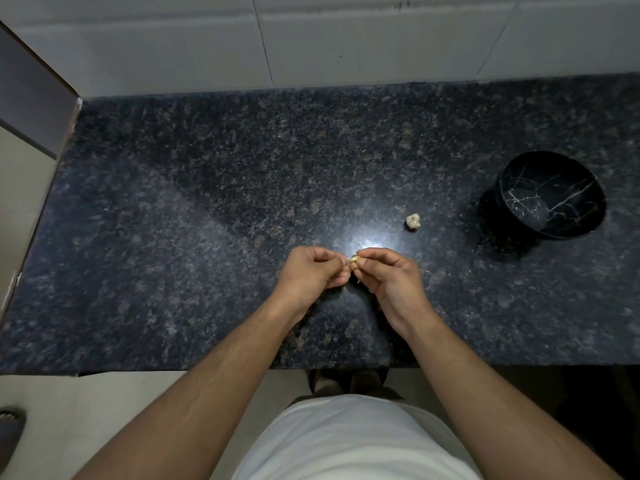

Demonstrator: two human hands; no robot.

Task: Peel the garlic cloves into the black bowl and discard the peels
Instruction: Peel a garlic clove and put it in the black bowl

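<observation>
- The step in hand looks to be the stripping of one small pale garlic clove (353, 259), held over the dark speckled granite countertop (207, 202) close to its front edge.
- The left hand (311, 271) has its fingers curled in and pinches the clove's left end; the right hand (388, 275) does the same from the other side, so the clove sits between the two sets of fingertips and is mostly hidden by them.
- A thin strand hangs under the right fingers — probably loosened skin, though it is too small to be sure.
- To do this well, one hand should steady the clove firmly while the other works a nail under the papery skin at the root end and draws it off in long strips rather than crumbs.
- Keep the pinch light enough not to bruise the flesh.
- The round black bowl with pale marble veining (550, 195) stands well apart to the right and seems to hold nothing so far; the bare clove must travel there — a carry, not a toss.
- The remaining whitish garlic bulb piece (413, 221) lies on the counter between the hands and the bowl, touching neither.
- Peels are best gathered in one spot on the counter, since no bin shows here.
</observation>
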